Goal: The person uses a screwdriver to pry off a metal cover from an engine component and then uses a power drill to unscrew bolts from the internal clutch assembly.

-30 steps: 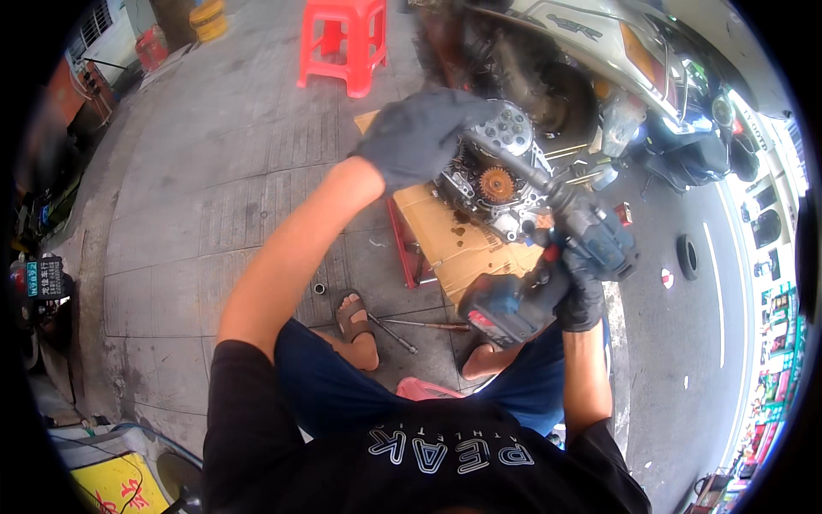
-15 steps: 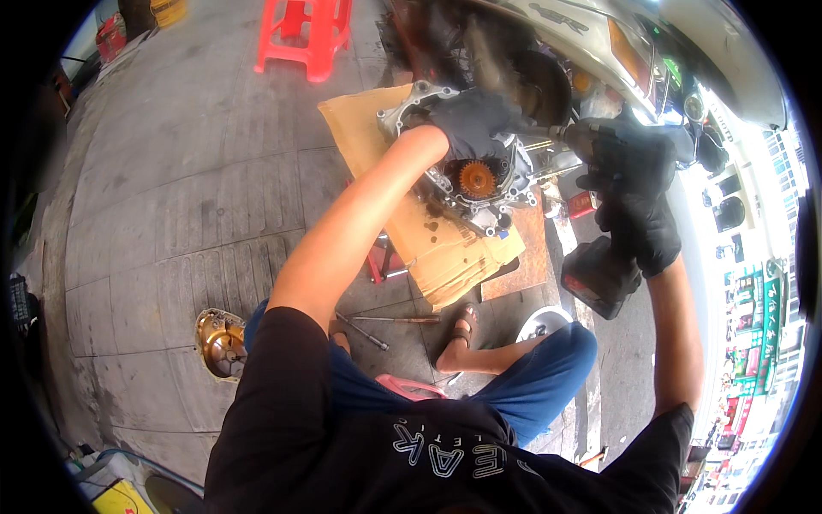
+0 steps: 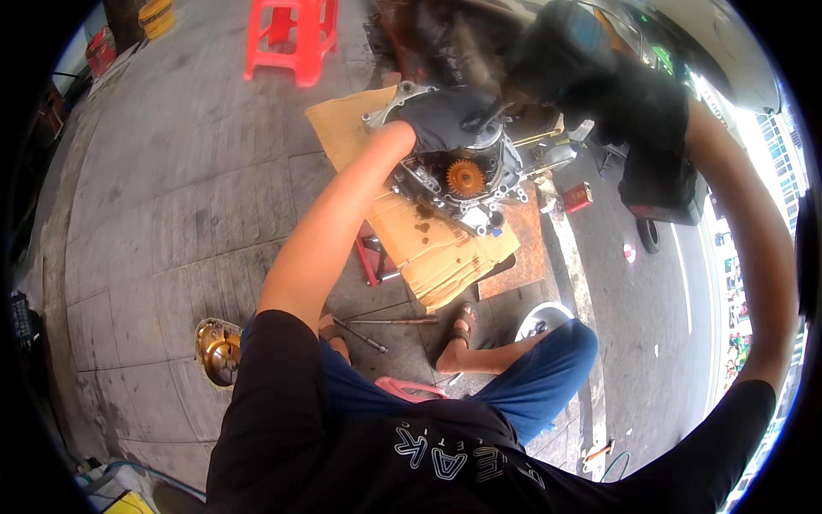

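Observation:
A grey metal engine case [image 3: 497,210] lies on a sheet of cardboard, with an orange-brown toothed gear [image 3: 466,178] showing inside it. My left hand [image 3: 441,120], in a black glove, is closed over the far part of the case; its fingertips are partly hidden. My right hand [image 3: 621,107], gloved too, grips a black cordless impact wrench [image 3: 552,51] by its handle. The tool is raised at the right, its nose angled down toward the case beside my left fingers. Blur hides where its tip meets the case.
Under the case is brown cardboard [image 3: 458,274]. A red stool [image 3: 291,38] stands beyond it, and a parked vehicle fills the far right. Near my feet lie a long-handled wrench [image 3: 364,336], a white bowl [image 3: 524,324] and an oily metal cover [image 3: 219,353]. A red box [image 3: 577,197] lies right.
My right hand has lifted the impact wrench up and away from me, tilting its nose down toward the case. My left hand stays on the case. The view has shifted slightly.

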A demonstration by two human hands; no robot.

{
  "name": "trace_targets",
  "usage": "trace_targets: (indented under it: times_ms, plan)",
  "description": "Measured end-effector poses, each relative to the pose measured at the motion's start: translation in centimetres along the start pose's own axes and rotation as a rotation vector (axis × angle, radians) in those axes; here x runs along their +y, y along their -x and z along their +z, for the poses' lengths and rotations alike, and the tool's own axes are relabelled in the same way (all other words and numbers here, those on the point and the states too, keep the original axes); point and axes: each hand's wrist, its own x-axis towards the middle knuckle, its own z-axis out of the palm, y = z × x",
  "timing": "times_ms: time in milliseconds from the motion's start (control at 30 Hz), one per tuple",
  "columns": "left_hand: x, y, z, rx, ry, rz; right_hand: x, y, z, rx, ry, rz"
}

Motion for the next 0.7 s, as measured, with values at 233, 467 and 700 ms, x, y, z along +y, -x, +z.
trace_targets:
  times_ms: [233, 467, 700]
  plan:
    - [-0.2, 0.6, -0.2, 0.006, 0.012, 0.064, -3.8, 0.6, 1.2, 0.02, 0.01, 0.008]
    - [0.0, 0.9, 0.9, 0.197, 0.055, 0.083, -1.8, 0.6, 0.2, 0.022, -0.005, -0.008]
    - [1.3, 0.5, 0.9, 0.159, -0.102, -0.094, -4.4, 2.1, 1.5, 0.072, 0.07, 0.188]
